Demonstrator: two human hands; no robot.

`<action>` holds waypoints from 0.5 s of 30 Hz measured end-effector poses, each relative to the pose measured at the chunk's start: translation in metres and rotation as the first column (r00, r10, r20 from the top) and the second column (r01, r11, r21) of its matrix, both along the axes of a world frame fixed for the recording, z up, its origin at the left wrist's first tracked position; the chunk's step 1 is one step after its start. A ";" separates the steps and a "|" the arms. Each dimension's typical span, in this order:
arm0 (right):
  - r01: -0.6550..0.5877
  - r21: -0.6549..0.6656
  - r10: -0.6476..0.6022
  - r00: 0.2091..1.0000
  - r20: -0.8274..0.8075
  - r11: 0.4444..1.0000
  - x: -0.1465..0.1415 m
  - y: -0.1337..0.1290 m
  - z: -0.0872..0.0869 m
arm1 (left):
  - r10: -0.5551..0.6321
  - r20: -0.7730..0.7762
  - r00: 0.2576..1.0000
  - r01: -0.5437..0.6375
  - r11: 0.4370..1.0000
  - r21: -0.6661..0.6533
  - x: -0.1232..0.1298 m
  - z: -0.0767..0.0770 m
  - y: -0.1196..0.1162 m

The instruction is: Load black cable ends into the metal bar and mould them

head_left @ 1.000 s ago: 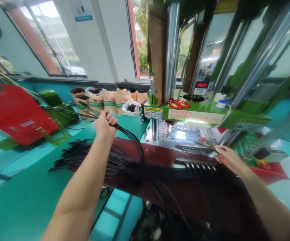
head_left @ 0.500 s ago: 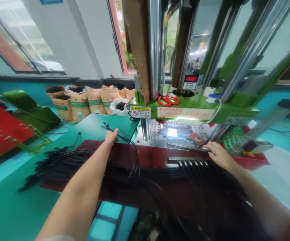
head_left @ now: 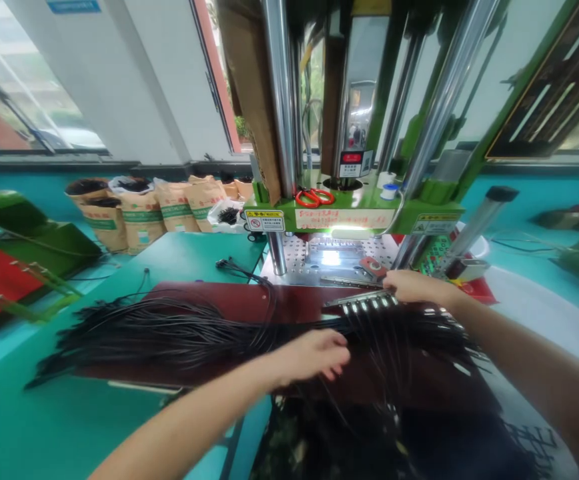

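Note:
My right hand [head_left: 405,285] grips the right end of a slim metal bar [head_left: 338,301], its fingers closed. A row of cables with shiny ends [head_left: 372,305] hangs from this bar toward me. A second metal strip [head_left: 347,283] lies just behind it, by the machine's plate. My left hand [head_left: 314,355] hovers over the front of the board, below the bar, with its fingers loosely bent and apart and nothing seen in them. To its left lies a big bundle of black cables [head_left: 169,327]. A smaller group of black cable ends [head_left: 229,265] rests on the green table.
The green press [head_left: 289,219] with steel columns stands behind the brown board [head_left: 209,293]. Red scissors [head_left: 314,197] and a blue-white spool [head_left: 389,192] sit on its ledge. Paper sacks [head_left: 147,212] line the wall. A red tray [head_left: 479,291] is at right.
My left hand let go of the small cable group and came right and toward me. My right hand moved from the rear strip to the bar with the cables, which is now tilted. The view shifted.

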State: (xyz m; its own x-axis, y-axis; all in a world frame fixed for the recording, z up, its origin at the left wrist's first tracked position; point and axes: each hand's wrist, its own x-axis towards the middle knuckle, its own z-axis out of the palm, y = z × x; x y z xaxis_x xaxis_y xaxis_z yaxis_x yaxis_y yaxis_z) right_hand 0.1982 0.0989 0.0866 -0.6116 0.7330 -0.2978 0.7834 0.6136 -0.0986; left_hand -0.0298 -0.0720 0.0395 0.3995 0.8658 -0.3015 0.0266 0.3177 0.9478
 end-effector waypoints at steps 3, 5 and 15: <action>0.100 0.040 -0.100 0.995 -0.004 0.994 -0.007 0.002 0.016 | 0.048 0.091 0.995 -0.035 0.989 -0.145 0.051 -0.024 -0.014; 0.145 0.073 -0.143 0.989 -0.037 0.987 -0.010 0.007 0.021 | 0.150 0.178 0.972 -0.106 0.966 -0.234 0.073 -0.034 -0.010; 0.312 -0.038 -0.307 0.894 -0.325 0.949 -0.036 0.077 0.008 | 0.264 0.359 0.895 -0.124 0.921 -0.368 0.095 -0.024 0.074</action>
State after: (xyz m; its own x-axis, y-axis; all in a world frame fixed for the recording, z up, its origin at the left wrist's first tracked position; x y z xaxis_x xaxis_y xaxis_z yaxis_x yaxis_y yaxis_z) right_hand 0.1623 0.1759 0.0948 -0.4134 0.9038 -0.1105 0.8607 0.3483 -0.3714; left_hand 0.0651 0.0021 0.0156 0.3789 0.8175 -0.4337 -0.4218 0.5697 0.7054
